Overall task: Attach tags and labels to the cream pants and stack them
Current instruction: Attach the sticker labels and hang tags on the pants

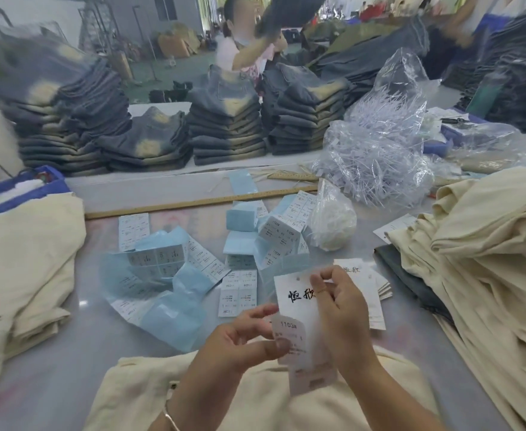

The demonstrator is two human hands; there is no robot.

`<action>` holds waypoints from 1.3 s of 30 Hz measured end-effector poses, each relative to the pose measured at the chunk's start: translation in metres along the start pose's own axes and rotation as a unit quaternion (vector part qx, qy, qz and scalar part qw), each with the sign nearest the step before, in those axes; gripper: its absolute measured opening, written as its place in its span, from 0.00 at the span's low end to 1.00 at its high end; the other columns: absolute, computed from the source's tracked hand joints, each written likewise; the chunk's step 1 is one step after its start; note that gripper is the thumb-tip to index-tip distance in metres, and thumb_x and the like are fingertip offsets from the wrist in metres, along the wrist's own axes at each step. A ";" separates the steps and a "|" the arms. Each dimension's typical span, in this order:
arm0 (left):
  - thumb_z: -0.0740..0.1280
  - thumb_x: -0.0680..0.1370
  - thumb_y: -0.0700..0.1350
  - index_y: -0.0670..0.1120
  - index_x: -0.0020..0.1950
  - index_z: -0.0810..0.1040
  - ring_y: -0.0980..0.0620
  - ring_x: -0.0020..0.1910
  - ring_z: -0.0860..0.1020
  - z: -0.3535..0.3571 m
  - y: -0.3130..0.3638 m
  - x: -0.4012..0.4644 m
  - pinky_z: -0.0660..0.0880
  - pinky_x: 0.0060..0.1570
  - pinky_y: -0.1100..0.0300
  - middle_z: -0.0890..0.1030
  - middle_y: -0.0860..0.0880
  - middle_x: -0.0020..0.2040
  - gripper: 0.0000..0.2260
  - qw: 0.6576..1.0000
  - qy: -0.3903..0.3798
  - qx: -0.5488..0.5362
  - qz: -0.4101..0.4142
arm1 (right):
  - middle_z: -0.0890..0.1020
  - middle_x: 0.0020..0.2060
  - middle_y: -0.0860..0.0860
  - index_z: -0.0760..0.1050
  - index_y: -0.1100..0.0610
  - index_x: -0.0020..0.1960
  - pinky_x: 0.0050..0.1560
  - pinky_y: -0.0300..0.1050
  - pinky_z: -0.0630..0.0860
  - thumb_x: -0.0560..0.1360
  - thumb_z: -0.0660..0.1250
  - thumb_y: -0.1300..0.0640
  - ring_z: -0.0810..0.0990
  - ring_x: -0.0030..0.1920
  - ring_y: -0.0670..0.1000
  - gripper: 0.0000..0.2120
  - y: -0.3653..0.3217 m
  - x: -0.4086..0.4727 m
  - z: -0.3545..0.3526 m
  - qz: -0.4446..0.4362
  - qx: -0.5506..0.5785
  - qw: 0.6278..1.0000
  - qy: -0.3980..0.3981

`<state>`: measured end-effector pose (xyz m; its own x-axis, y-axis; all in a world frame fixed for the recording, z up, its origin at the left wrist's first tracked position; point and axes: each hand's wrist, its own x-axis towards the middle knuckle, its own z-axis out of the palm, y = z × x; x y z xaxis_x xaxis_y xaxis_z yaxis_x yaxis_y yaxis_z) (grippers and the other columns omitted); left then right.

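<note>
Tagging step: left hand (243, 334) pinches a sticker label (288, 332), right hand (338, 309) pinches a hang tag (296, 295), both above cream pants (255, 396) on the worktop (69, 368). Next, probably pressing label squarely onto tag.

On the counter (69, 353), label sheets (174, 275) lie centre, pants piles (22, 259) left and right, jeans stacks (227, 132) behind, perhaps fasteners in a bag (376, 150).
</note>
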<state>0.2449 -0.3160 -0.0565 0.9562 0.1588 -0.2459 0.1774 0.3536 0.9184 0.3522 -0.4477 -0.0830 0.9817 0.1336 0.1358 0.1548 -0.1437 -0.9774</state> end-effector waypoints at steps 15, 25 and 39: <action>0.76 0.61 0.42 0.44 0.42 0.79 0.54 0.41 0.76 -0.027 -0.008 -0.052 0.73 0.42 0.63 0.79 0.47 0.42 0.12 0.992 0.011 -0.021 0.127 | 0.80 0.35 0.62 0.72 0.61 0.40 0.39 0.55 0.74 0.66 0.69 0.65 0.74 0.34 0.54 0.07 -0.028 -0.070 -0.015 0.065 -0.040 0.993 -0.089; 0.79 0.60 0.41 0.55 0.60 0.64 0.42 0.40 0.79 0.014 -0.014 -0.044 0.79 0.37 0.48 0.77 0.43 0.41 0.35 0.985 0.048 -0.025 0.165 | 0.72 0.27 0.46 0.67 0.52 0.35 0.26 0.47 0.70 0.61 0.68 0.62 0.72 0.27 0.50 0.11 -0.056 -0.081 -0.011 0.040 -0.027 0.959 -0.278; 0.75 0.66 0.40 0.52 0.63 0.66 0.38 0.41 0.81 0.007 -0.013 -0.035 0.80 0.38 0.44 0.80 0.37 0.43 0.30 0.984 0.040 -0.057 0.167 | 0.74 0.40 0.61 0.70 0.70 0.52 0.31 0.43 0.72 0.69 0.73 0.59 0.74 0.35 0.55 0.20 -0.036 -0.063 -0.017 0.119 0.243 0.876 -0.399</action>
<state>0.2104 -0.3330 -0.0575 0.9344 0.3545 0.0347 -0.1740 0.3693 0.9129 0.2865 -0.4677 -0.0535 0.5589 0.8278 -0.0490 -0.3001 0.1468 -0.9425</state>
